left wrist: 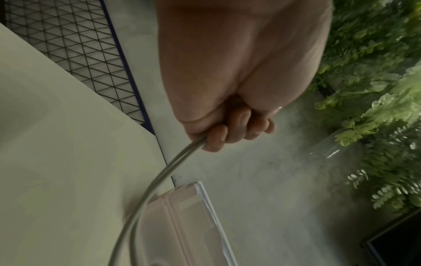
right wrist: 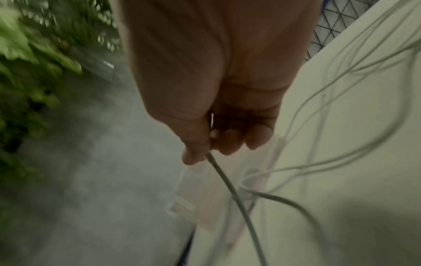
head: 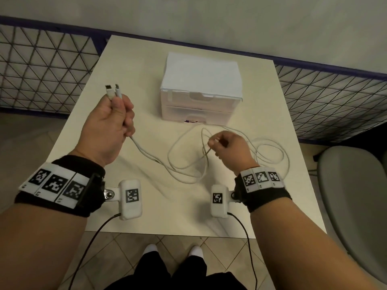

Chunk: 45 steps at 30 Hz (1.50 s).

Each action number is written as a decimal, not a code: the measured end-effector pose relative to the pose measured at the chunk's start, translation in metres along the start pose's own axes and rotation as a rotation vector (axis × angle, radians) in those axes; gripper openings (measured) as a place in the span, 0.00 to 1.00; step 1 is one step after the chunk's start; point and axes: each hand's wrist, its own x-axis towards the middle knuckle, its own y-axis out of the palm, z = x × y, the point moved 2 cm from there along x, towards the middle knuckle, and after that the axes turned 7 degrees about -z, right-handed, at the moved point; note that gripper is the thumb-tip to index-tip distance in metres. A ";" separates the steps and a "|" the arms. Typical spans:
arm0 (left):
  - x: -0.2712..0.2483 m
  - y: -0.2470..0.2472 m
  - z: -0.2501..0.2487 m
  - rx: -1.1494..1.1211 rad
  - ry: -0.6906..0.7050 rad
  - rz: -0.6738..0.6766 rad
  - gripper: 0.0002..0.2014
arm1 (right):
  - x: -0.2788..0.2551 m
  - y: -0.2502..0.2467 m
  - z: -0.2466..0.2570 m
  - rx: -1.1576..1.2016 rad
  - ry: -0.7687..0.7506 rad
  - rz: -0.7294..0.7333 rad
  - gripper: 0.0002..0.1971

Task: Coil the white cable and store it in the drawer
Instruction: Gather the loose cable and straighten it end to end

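Observation:
A long white cable (head: 184,164) lies in loose loops on the white table (head: 167,214). My left hand (head: 117,120) is raised over the table's left side and grips both cable ends, whose two plugs (head: 113,91) stick up out of the fist. In the left wrist view the cable (left wrist: 145,196) runs down out of the left hand (left wrist: 230,133). My right hand (head: 224,143) pinches a strand of the cable above the loops; the right wrist view shows the strand (right wrist: 230,187) leaving the right hand (right wrist: 205,151). A white two-drawer box (head: 201,91) stands behind, its drawers closed.
A wire mesh fence (head: 41,68) with a dark blue frame runs behind and beside the table. A grey chair (head: 356,206) stands at the right. Green plants (left wrist: 376,90) show in the wrist views. My legs and white shoes (head: 173,251) are under the table's near edge.

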 end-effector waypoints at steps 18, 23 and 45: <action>0.007 0.013 -0.006 0.187 -0.012 -0.154 0.10 | 0.009 -0.075 0.112 0.398 -0.301 -0.200 0.17; -0.016 0.064 -0.003 -0.097 -0.231 0.146 0.10 | -0.009 0.003 0.108 0.431 -0.180 0.081 0.08; -0.010 0.073 -0.008 -0.327 -0.374 0.258 0.12 | -0.032 0.029 0.080 0.077 -0.077 0.625 0.06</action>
